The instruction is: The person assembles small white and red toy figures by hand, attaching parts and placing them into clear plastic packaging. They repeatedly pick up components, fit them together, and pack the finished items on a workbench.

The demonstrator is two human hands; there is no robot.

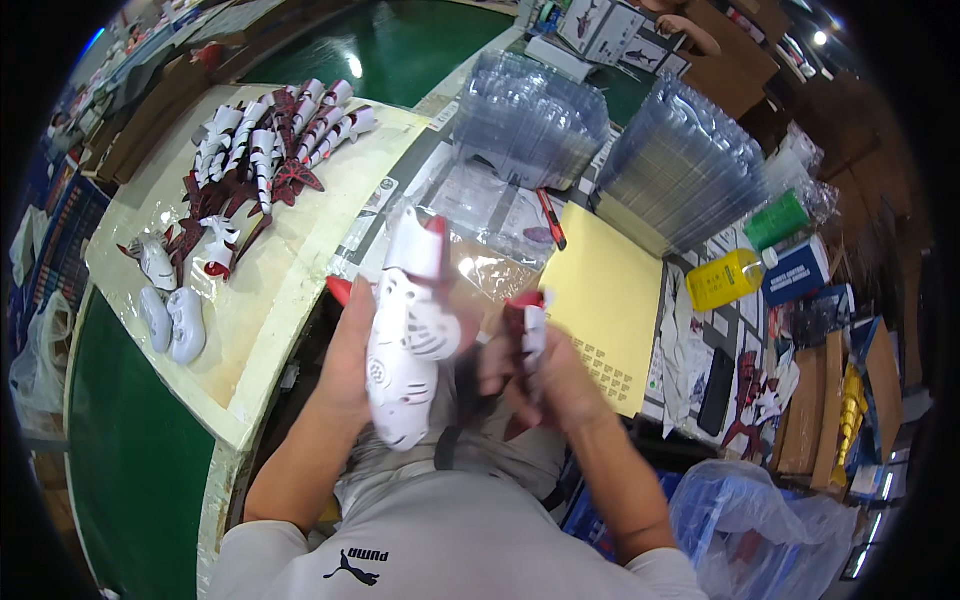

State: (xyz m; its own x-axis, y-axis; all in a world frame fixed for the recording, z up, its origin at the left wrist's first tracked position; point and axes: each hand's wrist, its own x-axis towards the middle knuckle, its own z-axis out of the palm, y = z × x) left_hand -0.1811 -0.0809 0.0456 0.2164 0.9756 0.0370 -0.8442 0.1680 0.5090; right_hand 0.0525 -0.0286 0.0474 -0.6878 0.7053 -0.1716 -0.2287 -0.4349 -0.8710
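One white toy body (400,375) is gripped by the left hand (348,345), closed around its side, above the lap (512,458); to its right, one blurred red-and-white piece (533,335) is clasped by the right hand (562,375).

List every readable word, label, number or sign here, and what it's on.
Locations only; I'm not copying wording or brands.
Pale shirt: dark lettering and logo, legible, upside down.
Blue box: small pale lettering, hard to read.
Yellow bottle: label print, too blurred.
Yellow sheet: dark print, too small.
White toy body in left hand: no legible lettering.
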